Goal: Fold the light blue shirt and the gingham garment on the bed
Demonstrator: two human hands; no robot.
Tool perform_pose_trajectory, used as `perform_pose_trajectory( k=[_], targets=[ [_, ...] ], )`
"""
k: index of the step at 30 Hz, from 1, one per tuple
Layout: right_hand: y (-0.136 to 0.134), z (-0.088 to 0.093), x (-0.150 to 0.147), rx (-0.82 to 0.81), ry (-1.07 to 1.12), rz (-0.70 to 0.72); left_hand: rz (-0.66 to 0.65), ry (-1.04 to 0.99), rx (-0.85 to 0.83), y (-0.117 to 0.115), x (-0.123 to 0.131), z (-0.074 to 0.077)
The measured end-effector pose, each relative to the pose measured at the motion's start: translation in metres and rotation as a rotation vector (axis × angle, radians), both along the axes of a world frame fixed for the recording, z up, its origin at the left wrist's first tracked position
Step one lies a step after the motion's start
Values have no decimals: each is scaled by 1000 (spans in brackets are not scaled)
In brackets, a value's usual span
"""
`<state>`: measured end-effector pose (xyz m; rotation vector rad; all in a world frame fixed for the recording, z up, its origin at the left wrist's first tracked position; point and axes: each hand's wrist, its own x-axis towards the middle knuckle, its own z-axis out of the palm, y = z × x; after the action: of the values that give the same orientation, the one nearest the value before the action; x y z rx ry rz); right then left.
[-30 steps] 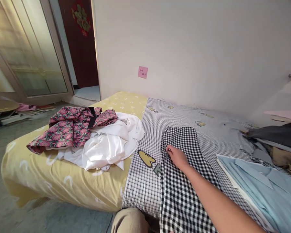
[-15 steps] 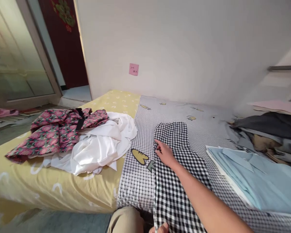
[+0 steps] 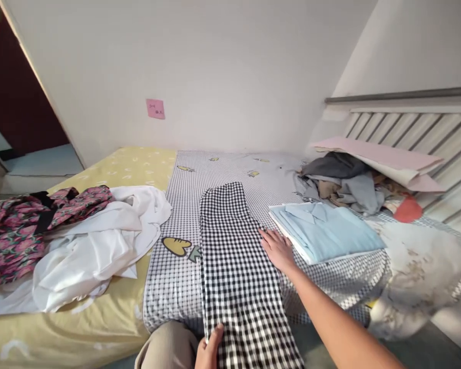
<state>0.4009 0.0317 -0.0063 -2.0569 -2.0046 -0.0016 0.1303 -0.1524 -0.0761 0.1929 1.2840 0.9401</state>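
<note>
A black-and-white checked garment, folded long and narrow, lies on the bed and hangs over its front edge. My left hand pinches the garment's left edge near the bottom, thumb on top. My right hand rests with fingers spread on the garment's right edge, beside a folded light blue shirt. Left of the garment, a crumpled white cloth lies next to a pink floral garment.
On the right, a pile of grey and brown clothes sits under a pink board by a white railing. A stained white cloth is at the bed's right edge. My knee is at the front.
The view has turned right. My right hand has moved from the garment's left edge to its right edge, and its fingers have spread. More of my left hand shows, on the garment's left edge.
</note>
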Motion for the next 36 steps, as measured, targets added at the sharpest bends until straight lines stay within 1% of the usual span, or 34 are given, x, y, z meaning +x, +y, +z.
perform_pose_trajectory(
  k=[3,5,7,10,12,14,15,16,18,20,23,26,28,31,33,35,36],
  targets=[
    [-13,-5,-3,3,64,21,20,21,-23,-12,-1,10],
    [-32,-11,-4,-2,115,43,19,34,-15,-25,-1,21],
    [-60,-18,-1,4,188,83,-20,53,-2,-39,-1,31],
    [-117,-23,5,21,387,161,-118,0,-30,-62,-1,38],
    [-160,-15,7,43,528,186,-169,-72,-69,-77,-2,38],
    [-200,0,4,56,604,182,-205,-111,-104,-91,-4,38],
    [-219,9,1,25,618,185,-219,-127,-118,-96,-4,38],
    [-236,18,-4,-44,624,205,-231,-144,-131,-100,-5,39],
    [-264,34,-14,-266,595,287,-249,-167,-149,-105,-6,40],
    [-285,42,-23,-477,493,367,-260,-132,-172,-105,-6,41],
    [-307,42,-25,-663,328,384,-271,-16,-199,-102,-5,41],
    [-320,37,-18,-778,361,418,-261,27,-191,-98,-5,38],
    [-327,33,-14,-776,421,445,-258,19,-175,-96,-5,36],
    [-334,25,-15,-730,437,450,-237,-4,-190,-94,-5,34],
    [-335,19,-18,-727,427,490,-160,-57,-165,-95,-6,37],
    [-333,14,-15,-733,441,538,-40,-125,-68,-98,-8,45],
    [-331,13,-11,-739,466,538,14,-148,-5,-100,-10,50]
  ],
)
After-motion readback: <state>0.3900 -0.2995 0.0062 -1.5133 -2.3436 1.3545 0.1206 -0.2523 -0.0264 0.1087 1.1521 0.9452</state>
